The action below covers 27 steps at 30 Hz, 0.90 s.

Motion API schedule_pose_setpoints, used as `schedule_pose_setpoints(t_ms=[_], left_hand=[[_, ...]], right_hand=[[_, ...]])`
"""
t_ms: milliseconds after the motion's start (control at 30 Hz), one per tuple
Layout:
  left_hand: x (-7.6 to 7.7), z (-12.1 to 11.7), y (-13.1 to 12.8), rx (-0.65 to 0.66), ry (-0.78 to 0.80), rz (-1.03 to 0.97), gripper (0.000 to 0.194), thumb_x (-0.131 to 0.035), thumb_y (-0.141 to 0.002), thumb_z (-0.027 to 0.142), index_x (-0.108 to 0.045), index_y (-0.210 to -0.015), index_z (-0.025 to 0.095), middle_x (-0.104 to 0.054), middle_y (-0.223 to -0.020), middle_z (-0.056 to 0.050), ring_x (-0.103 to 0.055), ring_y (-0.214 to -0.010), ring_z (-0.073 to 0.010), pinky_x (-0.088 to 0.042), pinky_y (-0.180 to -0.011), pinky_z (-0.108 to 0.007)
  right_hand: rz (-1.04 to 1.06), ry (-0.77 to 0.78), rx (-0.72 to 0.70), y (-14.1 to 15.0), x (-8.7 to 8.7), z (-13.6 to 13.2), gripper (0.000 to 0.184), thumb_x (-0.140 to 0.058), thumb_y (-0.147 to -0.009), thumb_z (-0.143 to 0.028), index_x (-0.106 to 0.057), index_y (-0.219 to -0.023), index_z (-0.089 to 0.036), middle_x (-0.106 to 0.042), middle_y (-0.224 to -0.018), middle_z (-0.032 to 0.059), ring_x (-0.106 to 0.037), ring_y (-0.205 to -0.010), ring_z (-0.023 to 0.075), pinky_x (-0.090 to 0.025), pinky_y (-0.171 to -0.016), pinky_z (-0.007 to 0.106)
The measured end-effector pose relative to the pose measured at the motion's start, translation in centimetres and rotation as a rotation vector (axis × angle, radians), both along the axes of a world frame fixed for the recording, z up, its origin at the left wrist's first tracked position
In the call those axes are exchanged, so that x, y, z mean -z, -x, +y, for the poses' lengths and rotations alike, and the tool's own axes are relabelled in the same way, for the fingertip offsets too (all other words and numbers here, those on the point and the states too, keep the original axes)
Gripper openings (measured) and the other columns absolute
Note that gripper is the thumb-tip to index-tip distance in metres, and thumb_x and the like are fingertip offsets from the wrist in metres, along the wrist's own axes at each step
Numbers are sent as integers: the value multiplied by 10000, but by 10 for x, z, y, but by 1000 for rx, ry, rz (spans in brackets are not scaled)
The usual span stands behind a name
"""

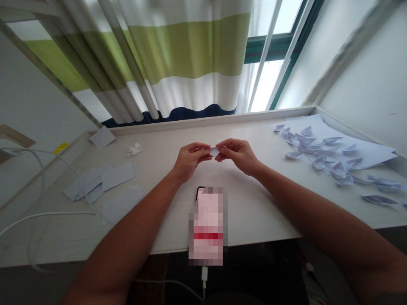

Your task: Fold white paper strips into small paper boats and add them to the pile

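Between my two hands, over the middle of the white desk, is a small folded piece of white paper (214,151). My left hand (190,160) pinches its left end between thumb and fingers. The right end is pinched the same way by my right hand (239,155). Much of the paper is hidden by my fingertips. Closer to me, a phone (208,224) lies at the desk's front edge, its screen blurred out, with a white cable plug (204,273) at its lower end.
Several folded paper boats (321,150) lie at the right, partly on large white sheets (372,144). Loose paper pieces (118,176) lie at the left, near crumpled tissue (134,149) and white cables (47,216). A raised rim (190,124) and curtain (190,51) bound the back.
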State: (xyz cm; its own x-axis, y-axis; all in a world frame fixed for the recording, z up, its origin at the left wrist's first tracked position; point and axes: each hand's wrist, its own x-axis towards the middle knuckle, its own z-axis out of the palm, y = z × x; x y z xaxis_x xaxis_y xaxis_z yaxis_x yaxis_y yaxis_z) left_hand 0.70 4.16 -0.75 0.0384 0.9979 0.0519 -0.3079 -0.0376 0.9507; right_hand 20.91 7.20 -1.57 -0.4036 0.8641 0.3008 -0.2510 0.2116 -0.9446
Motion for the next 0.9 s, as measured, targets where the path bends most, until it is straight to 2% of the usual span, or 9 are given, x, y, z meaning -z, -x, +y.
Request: schedule_pose_setpoints(t_ms=[167,267,333,500,633,733,900], left_hand=[[-4,-2,1,56,35,-19,261,-952,-628,289,-830,-808,144,-800,-780,-46,-751,-699,-152,-646,-811,-332],[-5,-3,0,66,7,25,354,-981,-682,419,-817,-800,127,-810,-841,-75,-755,-752,-165,-647,-845,-356],[-3,-4,0,27,-21,92,418,-1008,-670,465,-794,-803,131,-807,-820,-69,-747,-730,-165,-644,-841,-370],[0,-4,-1,-20,-127,188,611,-1035,-645,377,-737,-1143,185,-816,-783,-13,-749,-707,-176,-636,-807,-379],[-1,-5,-3,-28,-178,208,542,-994,-694,336,-747,-1148,174,-827,-805,-24,-758,-749,-178,-630,-819,-368],[-2,-6,-3,-36,-159,257,492,-974,-714,324,-782,-1140,172,-825,-818,-29,-757,-760,-178,-623,-805,-356],[1,-4,1,37,-138,406,297,-923,-779,421,-842,-899,162,-825,-837,-83,-748,-754,-196,-596,-726,-340]], right_hand=[[-31,-29,62,-2,0,2,245,-924,-803,-398,-840,-887,-184,-820,-808,39,-786,-706,181,-708,-774,391],[-50,-55,79,-2,-1,2,180,-895,-808,-342,-839,-872,-183,-815,-806,37,-776,-704,179,-697,-757,379],[-55,-55,69,-2,-1,2,182,-889,-808,-346,-829,-863,-183,-811,-802,33,-772,-702,178,-691,-757,377],[-114,-44,47,-2,-1,1,334,-892,-840,-478,-783,-848,-163,-803,-818,61,-768,-714,184,-675,-738,369],[-97,-89,78,0,3,3,429,-957,-774,-493,-702,-914,-178,-787,-776,44,-764,-686,193,-650,-668,351],[-90,-143,86,1,5,3,387,-923,-814,-432,-678,-1002,-199,-796,-797,29,-771,-704,194,-653,-698,362],[-167,-185,79,1,6,1,272,-854,-864,-346,-690,-1037,-214,-809,-822,23,-777,-735,195,-644,-742,368]])
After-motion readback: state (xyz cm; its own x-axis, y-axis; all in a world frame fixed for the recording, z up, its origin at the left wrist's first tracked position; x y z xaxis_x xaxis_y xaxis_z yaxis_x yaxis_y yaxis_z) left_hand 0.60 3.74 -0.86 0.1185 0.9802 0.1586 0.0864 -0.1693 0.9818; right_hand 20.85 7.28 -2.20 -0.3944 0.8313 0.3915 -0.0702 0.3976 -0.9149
